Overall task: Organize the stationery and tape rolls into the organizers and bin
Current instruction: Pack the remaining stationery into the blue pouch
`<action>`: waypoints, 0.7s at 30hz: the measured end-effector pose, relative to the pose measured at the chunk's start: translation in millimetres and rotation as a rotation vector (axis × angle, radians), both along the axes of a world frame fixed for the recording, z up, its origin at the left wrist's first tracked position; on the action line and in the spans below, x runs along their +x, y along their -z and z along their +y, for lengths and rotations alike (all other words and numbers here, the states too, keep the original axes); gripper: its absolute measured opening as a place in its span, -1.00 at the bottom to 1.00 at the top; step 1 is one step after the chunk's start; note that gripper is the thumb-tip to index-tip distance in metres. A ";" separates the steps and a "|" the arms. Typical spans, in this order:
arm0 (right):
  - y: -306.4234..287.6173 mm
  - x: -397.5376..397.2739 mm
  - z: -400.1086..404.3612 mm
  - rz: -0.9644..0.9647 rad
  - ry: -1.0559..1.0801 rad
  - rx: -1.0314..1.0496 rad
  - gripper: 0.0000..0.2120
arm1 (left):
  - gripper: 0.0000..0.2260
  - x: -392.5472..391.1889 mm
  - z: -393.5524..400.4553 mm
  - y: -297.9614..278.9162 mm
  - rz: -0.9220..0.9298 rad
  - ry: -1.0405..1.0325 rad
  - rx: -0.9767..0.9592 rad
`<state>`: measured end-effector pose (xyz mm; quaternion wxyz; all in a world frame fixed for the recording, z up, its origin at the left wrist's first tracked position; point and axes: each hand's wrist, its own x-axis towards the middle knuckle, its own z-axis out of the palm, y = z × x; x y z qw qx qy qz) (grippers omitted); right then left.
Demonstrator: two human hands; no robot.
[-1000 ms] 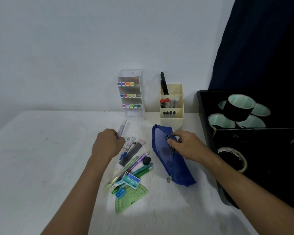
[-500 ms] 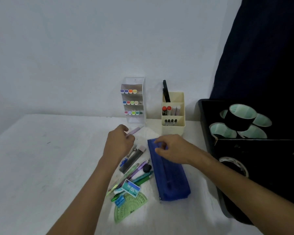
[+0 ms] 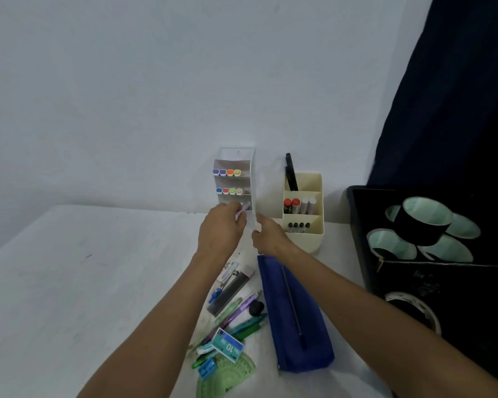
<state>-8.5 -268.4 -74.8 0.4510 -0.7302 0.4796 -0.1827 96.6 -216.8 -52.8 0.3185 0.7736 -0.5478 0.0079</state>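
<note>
My left hand (image 3: 220,232) pinches a lilac marker (image 3: 243,209) at the bottom shelf of the clear marker organizer (image 3: 237,156), which holds rows of coloured markers. My right hand (image 3: 268,238) grips that organizer's lower right edge. A cream pen holder (image 3: 302,237) with pens stands to its right. A blue pencil case (image 3: 293,317) lies flat on the white table (image 3: 84,282). Loose stationery (image 3: 233,311) lies beside it: a ruler, pens, a staple box (image 3: 227,344), a green protractor (image 3: 227,380). A black bin (image 3: 357,225) at right holds tape rolls (image 3: 423,219).
The white wall runs right behind the organizers. A dark curtain (image 3: 457,96) hangs at the back right above the bin. A black case (image 3: 443,288) lies across the bin, with a clear tape roll (image 3: 414,308) beside it. The table's left half is bare.
My left hand carried the lilac marker from the pile up to the clear organizer. My right hand left the pencil case, which now lies flat, and took hold of the organizer's edge.
</note>
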 end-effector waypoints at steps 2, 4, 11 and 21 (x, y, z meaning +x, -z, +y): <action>4.8 3.5 0.4 -0.030 0.010 -0.031 -0.61 | -0.76 2.7 -6.8 -1.3 -0.042 0.019 0.035; 8.6 8.0 2.2 -0.085 0.020 -0.036 -0.58 | -0.74 5.7 -15.5 -4.9 -0.036 0.046 0.078; 17.4 12.5 -3.0 -0.143 0.053 -0.056 -0.55 | -0.76 15.3 -36.7 -7.5 0.034 0.150 0.184; 23.2 4.6 -9.5 -0.137 0.029 -0.008 -0.41 | -0.66 24.7 -50.6 -9.5 -0.001 0.254 0.449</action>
